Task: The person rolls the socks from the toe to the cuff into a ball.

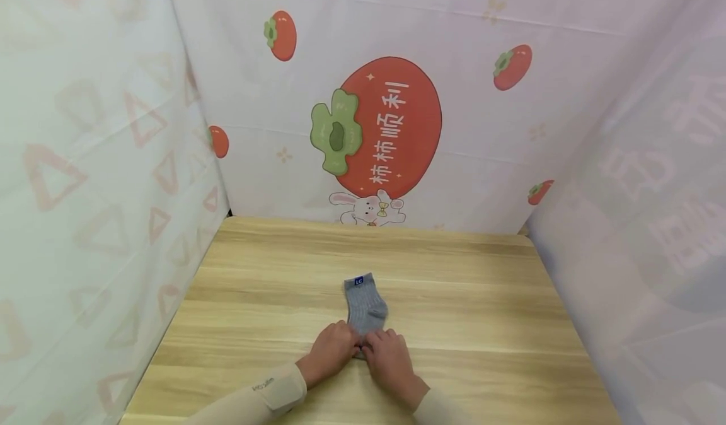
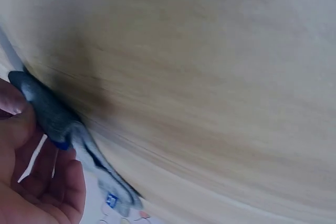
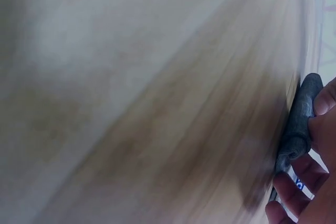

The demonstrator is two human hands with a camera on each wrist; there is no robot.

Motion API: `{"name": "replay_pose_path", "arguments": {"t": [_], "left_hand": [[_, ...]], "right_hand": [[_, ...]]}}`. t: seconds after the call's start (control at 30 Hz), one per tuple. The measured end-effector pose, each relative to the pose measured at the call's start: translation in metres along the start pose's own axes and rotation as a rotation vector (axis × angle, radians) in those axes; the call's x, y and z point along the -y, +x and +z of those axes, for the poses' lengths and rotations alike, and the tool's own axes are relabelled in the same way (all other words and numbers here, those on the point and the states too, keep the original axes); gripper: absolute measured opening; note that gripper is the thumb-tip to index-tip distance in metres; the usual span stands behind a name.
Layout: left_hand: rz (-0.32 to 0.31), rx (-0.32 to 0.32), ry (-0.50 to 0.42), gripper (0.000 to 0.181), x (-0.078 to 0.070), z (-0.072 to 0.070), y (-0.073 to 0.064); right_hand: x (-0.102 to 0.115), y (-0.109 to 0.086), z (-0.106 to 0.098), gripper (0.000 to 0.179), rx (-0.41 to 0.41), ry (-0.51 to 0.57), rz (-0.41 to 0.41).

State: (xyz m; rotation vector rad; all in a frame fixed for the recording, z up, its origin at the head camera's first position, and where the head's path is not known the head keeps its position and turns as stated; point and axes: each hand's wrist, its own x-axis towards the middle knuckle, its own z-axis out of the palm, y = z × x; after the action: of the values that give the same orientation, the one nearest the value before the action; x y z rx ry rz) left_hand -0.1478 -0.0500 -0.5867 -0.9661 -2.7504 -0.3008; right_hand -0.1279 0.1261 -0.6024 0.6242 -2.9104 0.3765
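A grey ribbed sock (image 1: 363, 305) lies flat on the table, its cuff and blue label (image 1: 359, 280) pointing away from me. At its near end, my left hand (image 1: 333, 350) pinches the left side and my right hand (image 1: 391, 359) pinches the right side. In the left wrist view, the near end of the sock (image 2: 50, 108) is rolled into a thick fold, with a dark blue patch beneath it. The right wrist view shows the same rolled sock (image 3: 302, 116) between thumb and fingers. My fingers hide much of the roll in the head view.
The wood-grain table (image 1: 272, 273) extends around the sock on all sides. A white cloth printed with persimmons (image 1: 391, 128) hangs behind it, and patterned cloth walls (image 1: 113, 179) stand to the left and right.
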Motion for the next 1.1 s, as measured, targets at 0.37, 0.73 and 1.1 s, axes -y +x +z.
{"name": "replay_pose_path", "arguments": {"t": [0.37,0.73,1.1], "left_hand": [[0.0,-0.035,0.057,0.02,-0.006,0.002,-0.002],[0.026,0.0,0.034,0.023,0.0,0.011,-0.002],[-0.011,0.105,-0.154,0.017,0.009,0.01,-0.002]], "right_hand": [[-0.003,0.005,-0.008,0.014,-0.068,-0.051,-0.058],[-0.01,-0.001,-0.001,0.043,-0.001,-0.135,-0.158],[-0.014,-0.005,0.007,0.037,-0.147,-0.104,-0.225]]}}
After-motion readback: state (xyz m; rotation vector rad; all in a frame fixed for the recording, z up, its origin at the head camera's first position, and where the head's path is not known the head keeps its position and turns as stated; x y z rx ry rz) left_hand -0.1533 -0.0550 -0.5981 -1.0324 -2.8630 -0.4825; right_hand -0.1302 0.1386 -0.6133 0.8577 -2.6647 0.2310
